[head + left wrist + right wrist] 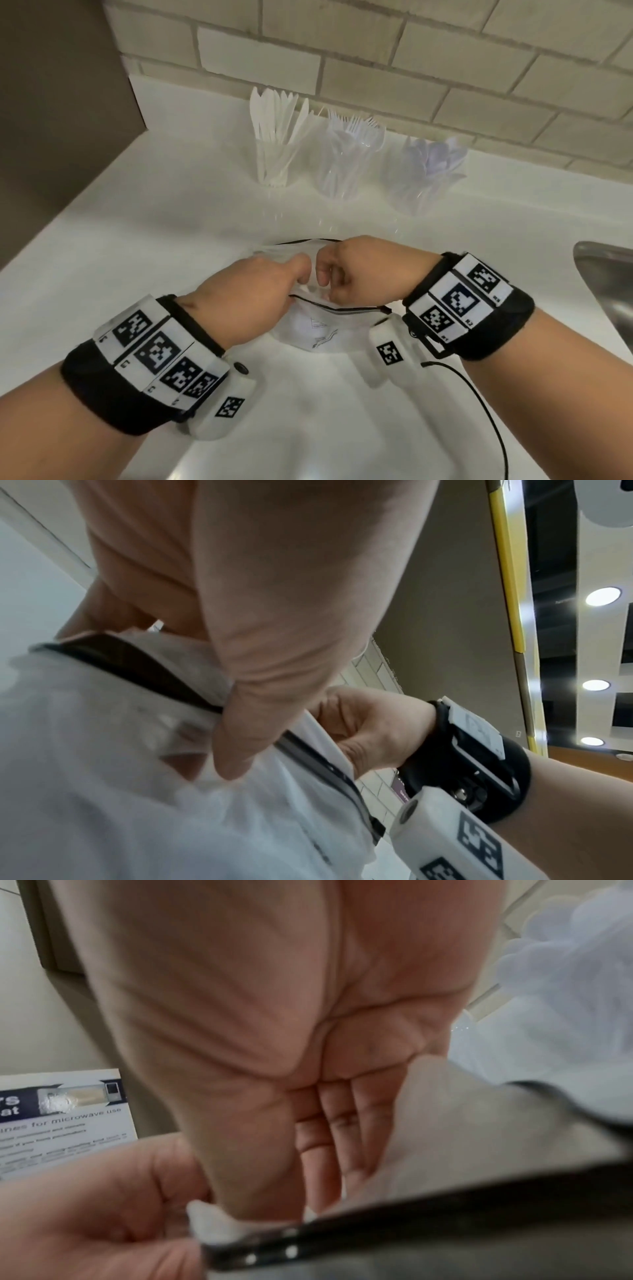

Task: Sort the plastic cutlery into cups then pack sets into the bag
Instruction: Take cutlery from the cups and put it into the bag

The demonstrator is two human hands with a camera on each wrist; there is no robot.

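A clear plastic zip bag (322, 329) with a dark zipper strip lies on the white counter (171, 222) between my hands. My left hand (301, 274) pinches the bag's top edge by the zipper, and my right hand (323, 274) grips the same edge right beside it. The left wrist view has the bag (137, 791) under my left thumb (240, 723); the right wrist view has the dark zipper strip (411, 1229) across the bottom. At the back stand three clear cups: knives (274, 137), forks (346, 154), spoons (424, 168). Whether cutlery lies in the bag cannot be made out.
A tiled wall (376, 51) runs behind the cups. The rim of a steel sink (606, 284) is at the right edge. A brown panel (61, 102) rises at the left. A printed microwave notice (61, 1118) appears in the right wrist view.
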